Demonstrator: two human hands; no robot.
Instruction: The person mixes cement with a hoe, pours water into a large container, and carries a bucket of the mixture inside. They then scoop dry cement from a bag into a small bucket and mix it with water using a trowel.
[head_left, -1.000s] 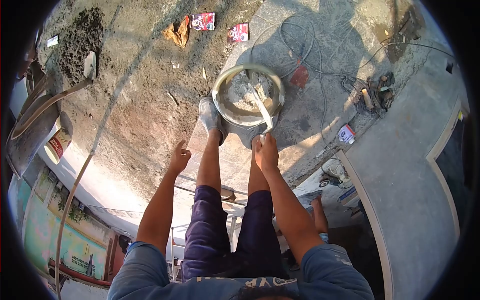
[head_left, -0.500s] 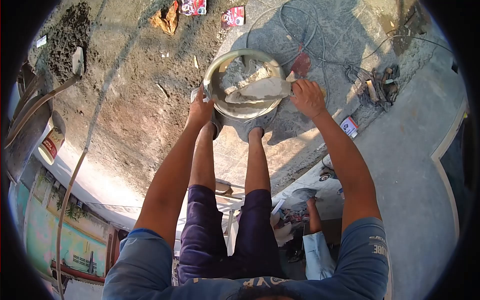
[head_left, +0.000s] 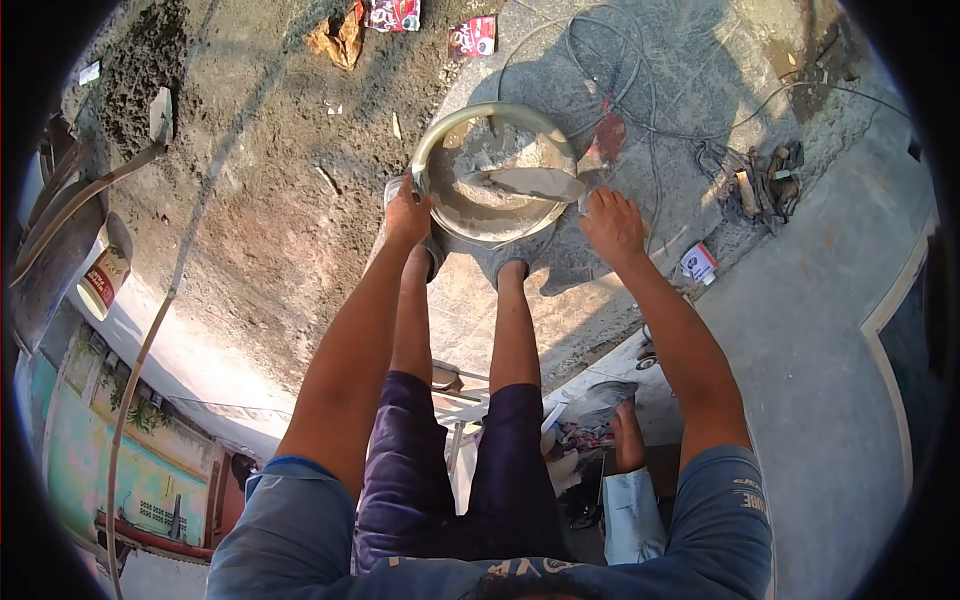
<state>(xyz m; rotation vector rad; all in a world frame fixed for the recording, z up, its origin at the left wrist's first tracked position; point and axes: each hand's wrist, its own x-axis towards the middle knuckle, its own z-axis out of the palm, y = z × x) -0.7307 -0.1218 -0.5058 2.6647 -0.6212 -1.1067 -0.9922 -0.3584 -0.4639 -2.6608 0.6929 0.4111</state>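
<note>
A round basin with a pale rim stands on the ground between my feet. Grey wet mortar covers its bottom, with a paler heap towards the far side. My left hand is closed on the basin's left rim. In my right hand, at the right rim, is the handle of a trowel. The trowel's long grey blade reaches left into the basin, tilted, with its lower part against or in the mortar. My fingers hide most of the handle.
A loose cable lies coiled beyond the basin. Wood scraps are piled to the right. Red wrappers and a crumpled brown wrapper lie at the far side. Another person's leg shows lower right. A paint bucket is at left.
The trowel blade has tilted, showing a narrower face, and sits deeper against the mortar heap. My right hand has turned and dropped slightly towards me. My left hand stays on the rim.
</note>
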